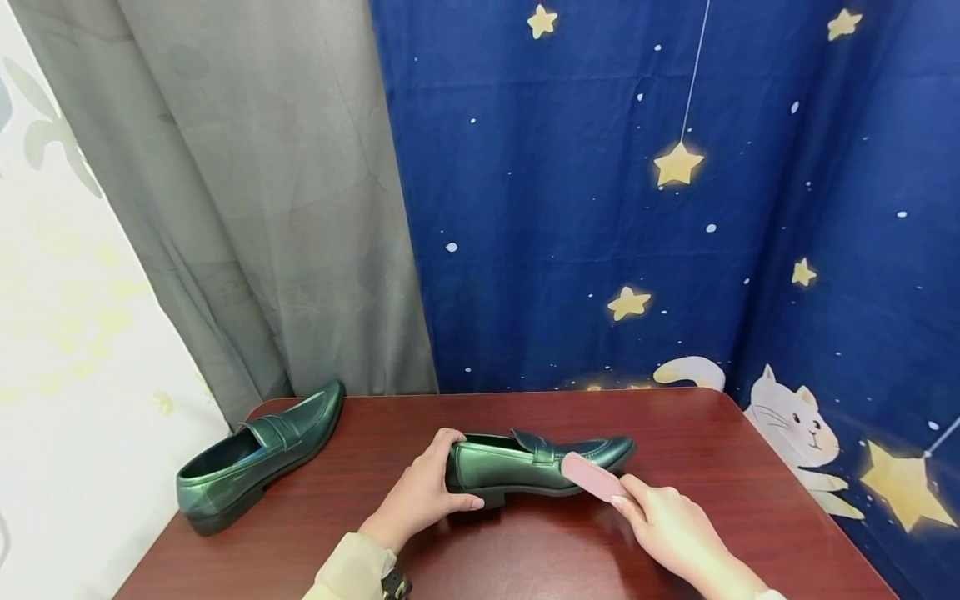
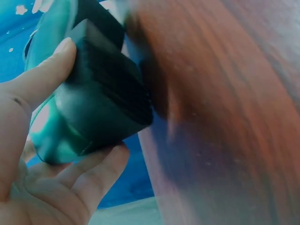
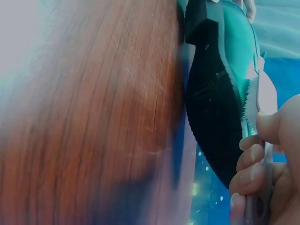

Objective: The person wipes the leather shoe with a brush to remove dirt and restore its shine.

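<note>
A shiny green loafer (image 1: 495, 468) lies across the middle of the table, toe to the right. My left hand (image 1: 423, 483) grips its heel end, thumb against the dark heel block (image 2: 101, 79) and fingers round the back. In my right hand (image 1: 671, 527) is a pink brush (image 1: 591, 477), held by its handle. In the right wrist view the white bristles (image 3: 251, 105) touch the side of the shoe near its front. The matching green loafer (image 1: 262, 454) stands at the table's left side, toe toward the back; neither hand touches it.
The reddish-brown wooden table (image 1: 540, 550) ends at a back edge against a grey curtain (image 1: 292, 208) and a blue star-patterned curtain (image 1: 562, 208). At left is a white patterned wall or cloth (image 1: 67, 333).
</note>
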Motion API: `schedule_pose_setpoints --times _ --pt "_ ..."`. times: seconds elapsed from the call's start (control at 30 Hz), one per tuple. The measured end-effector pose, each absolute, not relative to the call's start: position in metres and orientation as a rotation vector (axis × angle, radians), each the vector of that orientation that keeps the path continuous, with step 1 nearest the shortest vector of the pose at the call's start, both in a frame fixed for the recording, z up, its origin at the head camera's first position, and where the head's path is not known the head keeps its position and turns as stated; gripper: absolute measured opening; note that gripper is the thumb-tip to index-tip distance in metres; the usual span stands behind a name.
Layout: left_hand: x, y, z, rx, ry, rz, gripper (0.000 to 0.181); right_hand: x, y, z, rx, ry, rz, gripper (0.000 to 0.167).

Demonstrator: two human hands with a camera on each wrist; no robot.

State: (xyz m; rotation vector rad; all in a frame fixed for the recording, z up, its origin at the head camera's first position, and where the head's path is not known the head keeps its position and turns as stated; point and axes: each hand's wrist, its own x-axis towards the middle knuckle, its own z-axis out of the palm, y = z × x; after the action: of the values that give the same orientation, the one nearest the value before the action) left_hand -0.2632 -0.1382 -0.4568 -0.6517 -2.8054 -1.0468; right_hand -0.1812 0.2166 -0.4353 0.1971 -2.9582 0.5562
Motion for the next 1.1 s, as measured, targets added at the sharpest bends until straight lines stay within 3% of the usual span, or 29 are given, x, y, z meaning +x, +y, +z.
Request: schedule_pose_setpoints --times 0.23,0.53,1.1 --pt "-0.256 -0.137 -0.453 -0.623 -2.817 -0.965 0.065 -0.175 0.229 -0.437 0.111 -2.989 0.577 0.014" --pt "-0.247 -0.134 -0.456 -0.624 -2.8 -0.904 0.061 -0.174 0.23 -0.439 0.042 -3.011 0.713 0.013" --pt "-0.233 -0.131 -0.464 -0.74 -2.73 -0.733 0.057 -0.182 0.162 -0.433 0.191 -2.826 0.881 0.011"
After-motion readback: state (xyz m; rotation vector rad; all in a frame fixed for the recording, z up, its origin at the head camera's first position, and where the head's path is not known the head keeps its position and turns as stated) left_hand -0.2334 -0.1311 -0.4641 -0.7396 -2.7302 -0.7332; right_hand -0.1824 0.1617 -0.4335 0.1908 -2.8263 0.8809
